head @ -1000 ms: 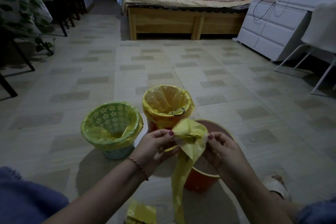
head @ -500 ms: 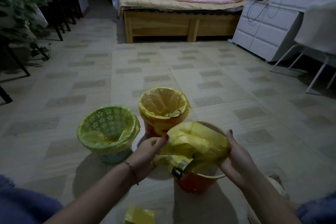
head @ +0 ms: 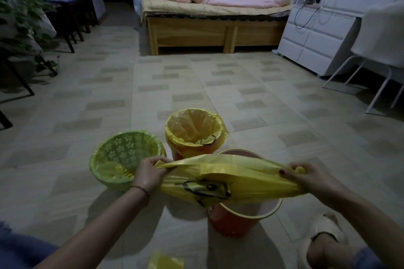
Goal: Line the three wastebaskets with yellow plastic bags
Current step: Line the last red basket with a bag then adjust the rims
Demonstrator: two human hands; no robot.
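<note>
Three wastebaskets stand on the floor close in front of me. The green flowered basket at the left and the orange basket behind both have a yellow bag folded over their rims. Nearest me is a bare orange basket. Above its mouth a yellow plastic bag with a black print is stretched wide. My left hand grips the bag's left edge and my right hand grips its right edge.
A folded stack of yellow bags lies on the floor near my knees. My slippered foot is right of the near basket. A wooden bed stands at the back, a white dresser and chair at right, a plant at left.
The bag was a bunched strip between my hands, then opened. My hands have now moved far apart, pulling it wide and flat over the near orange basket.
</note>
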